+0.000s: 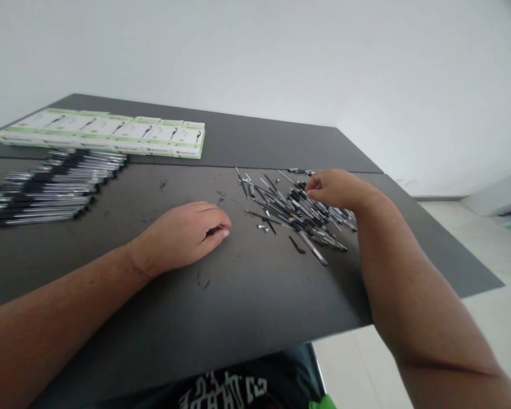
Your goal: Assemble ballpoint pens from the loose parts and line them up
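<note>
Pens (pixel 310 213): lay in a loose, crossed heap on the table (pixel 247 307), nearer its right edge than its left. Held the right hand (pixel 334 186) over the heap's far side, bent downwards; could not tell whether gripping a pen or merely touching. Rested the left hand (pixel 187 236) apart from the heap, to its left, loosely curled around nothing visible; could not tell whether fully closed. Risked, by judgement, dragging crossed pens along with any one pulled out, and so rolling some towards the right edge. Might also have scattered the silver tips (pixel 264 228), small and loose at the heap's left side, with a careless sweep, or overlooked the bent black piece (pixel 297 245) at its near side. Met obstruction chiefly in the heap itself, piece over piece. Saw, besides, a sorted row (pixel 63 184) of pens near the left edge, and just behind it boxes (pixel 111 133) towards the far left corner.
</note>
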### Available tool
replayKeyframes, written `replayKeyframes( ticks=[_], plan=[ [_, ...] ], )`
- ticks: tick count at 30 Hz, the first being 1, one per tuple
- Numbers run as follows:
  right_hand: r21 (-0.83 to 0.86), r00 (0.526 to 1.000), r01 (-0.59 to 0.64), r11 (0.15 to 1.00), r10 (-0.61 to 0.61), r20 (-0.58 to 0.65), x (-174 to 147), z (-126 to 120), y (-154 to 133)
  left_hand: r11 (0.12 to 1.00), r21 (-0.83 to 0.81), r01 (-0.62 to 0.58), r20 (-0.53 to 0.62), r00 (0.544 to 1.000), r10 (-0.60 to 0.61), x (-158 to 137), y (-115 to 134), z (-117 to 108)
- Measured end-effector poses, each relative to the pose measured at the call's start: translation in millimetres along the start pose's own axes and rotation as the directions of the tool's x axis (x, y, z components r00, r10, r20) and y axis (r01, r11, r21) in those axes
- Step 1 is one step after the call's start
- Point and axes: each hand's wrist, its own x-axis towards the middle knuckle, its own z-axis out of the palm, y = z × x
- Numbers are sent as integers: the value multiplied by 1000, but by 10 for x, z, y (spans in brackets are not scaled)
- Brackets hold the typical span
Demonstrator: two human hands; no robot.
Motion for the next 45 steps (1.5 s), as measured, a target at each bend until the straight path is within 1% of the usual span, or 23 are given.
replayKeyframes(
  ticks=[3,6,15,20,27,35,41,43,45],
  plan=[
    [-13,997,30,999,-29,67,21,52,-55,1000,-26,-13,8,1000,13,-11,5,-10],
    [-41,994,45,998,-41,102,50,118,-94,999,-37,-12,23,1000,13,-16,3,-4],
    [-103,991,67,992,-54,121,106,185,-82,998,-59,-16,24,1000,17,-20,-16,24],
    [-124,990,59,990,-42,133,134,206,-56,998,-63,-31,32,999,33,-18,-12,14],
    [-136,985,59,989,-36,166,132,209,-51,998,-54,-30,65,997,34,-19,-16,14],
    [-159,983,68,985,-39,180,116,203,-106,998,-52,-36,65,997,39,-5,-24,31],
    [-163,987,65,985,-40,153,76,160,-178,998,-58,-33,68,997,37,-8,-24,29],
    [-154,994,45,987,-30,101,42,136,-202,998,-61,-35,62,997,39,-6,-19,27],
    [-136,1000,19,991,-18,10,-3,112,-238,997,-63,-37,65,997,41,-1,-12,24]
  ],
)
